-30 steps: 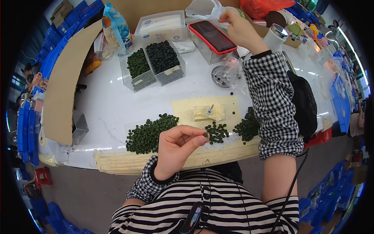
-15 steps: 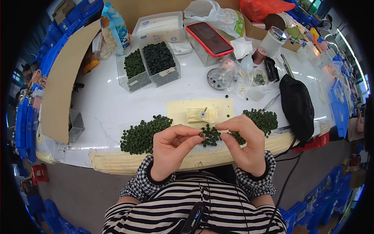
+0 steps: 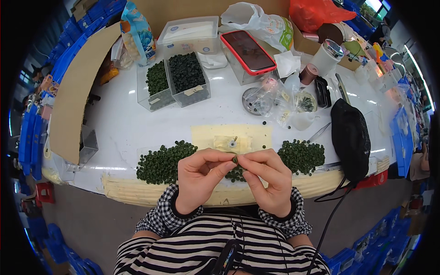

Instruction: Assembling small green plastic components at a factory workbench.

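My left hand [image 3: 200, 178] is closed, pinching a small dark green disc-like piece [image 3: 235, 159] between thumb and forefinger. My right hand [image 3: 270, 178] meets it from the other side; a fingertip touches the piece while the thumb stays apart below. Under the fingers lies a small heap of green pieces [image 3: 236, 175], partly hidden by my hands. A larger pile [image 3: 162, 164] sits beside my left hand, and another pile [image 3: 301, 157] beyond my right. Just past my fingertips stands a cream-taped block [image 3: 221, 142] with a short upright metal pin [image 3: 235, 139].
Two clear bins of green [image 3: 157, 79] and darker pieces [image 3: 187, 71] stand at the back left. A red-cased phone [image 3: 250, 52] rests on a box. Tweezers [image 3: 319, 131] and a black mesh pouch [image 3: 350, 137] lie right. A cardboard panel [image 3: 75, 96] stands left.
My right hand has moved left, so its fingertip now meets the piece in my left hand. The left hand keeps its pinch. The whole view has shifted slightly.
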`<control>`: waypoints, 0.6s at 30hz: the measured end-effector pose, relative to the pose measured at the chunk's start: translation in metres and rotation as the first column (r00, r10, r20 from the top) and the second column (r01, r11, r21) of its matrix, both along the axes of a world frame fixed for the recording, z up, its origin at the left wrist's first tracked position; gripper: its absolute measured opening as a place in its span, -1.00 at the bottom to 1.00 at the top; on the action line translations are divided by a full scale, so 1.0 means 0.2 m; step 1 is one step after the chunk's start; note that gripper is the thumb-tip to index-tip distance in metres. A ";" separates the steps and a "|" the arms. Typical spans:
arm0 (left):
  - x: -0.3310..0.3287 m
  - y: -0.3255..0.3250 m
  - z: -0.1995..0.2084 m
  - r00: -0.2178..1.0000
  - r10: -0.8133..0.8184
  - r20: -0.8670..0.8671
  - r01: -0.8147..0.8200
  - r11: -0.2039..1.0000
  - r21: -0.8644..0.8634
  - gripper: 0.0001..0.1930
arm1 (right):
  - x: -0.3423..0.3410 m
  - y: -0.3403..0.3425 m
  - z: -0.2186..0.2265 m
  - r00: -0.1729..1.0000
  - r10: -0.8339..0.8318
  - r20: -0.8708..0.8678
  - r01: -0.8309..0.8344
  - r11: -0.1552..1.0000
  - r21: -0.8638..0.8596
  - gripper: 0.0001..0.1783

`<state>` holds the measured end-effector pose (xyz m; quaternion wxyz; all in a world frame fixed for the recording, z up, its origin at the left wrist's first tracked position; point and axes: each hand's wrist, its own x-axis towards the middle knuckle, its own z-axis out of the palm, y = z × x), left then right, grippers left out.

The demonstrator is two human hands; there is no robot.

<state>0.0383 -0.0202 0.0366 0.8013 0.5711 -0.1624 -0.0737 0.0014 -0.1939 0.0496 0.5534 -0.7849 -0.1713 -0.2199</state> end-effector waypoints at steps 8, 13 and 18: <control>0.01 -0.03 0.00 0.999 0.025 0.019 -0.026 0.998 0.060 -0.81 | 0.01 -0.02 -0.02 0.999 -0.001 -0.048 0.002 0.999 0.035 -0.61; 0.01 -0.02 0.00 0.988 0.071 0.140 -0.093 0.984 0.155 -0.82 | 0.02 -0.03 -0.03 1.000 0.006 0.002 -0.006 1.000 -0.010 -0.60; 0.00 -0.02 0.01 0.973 0.103 0.209 -0.151 0.962 0.229 -0.83 | 0.03 -0.03 -0.04 0.999 0.036 0.009 -0.036 0.999 -0.016 -0.60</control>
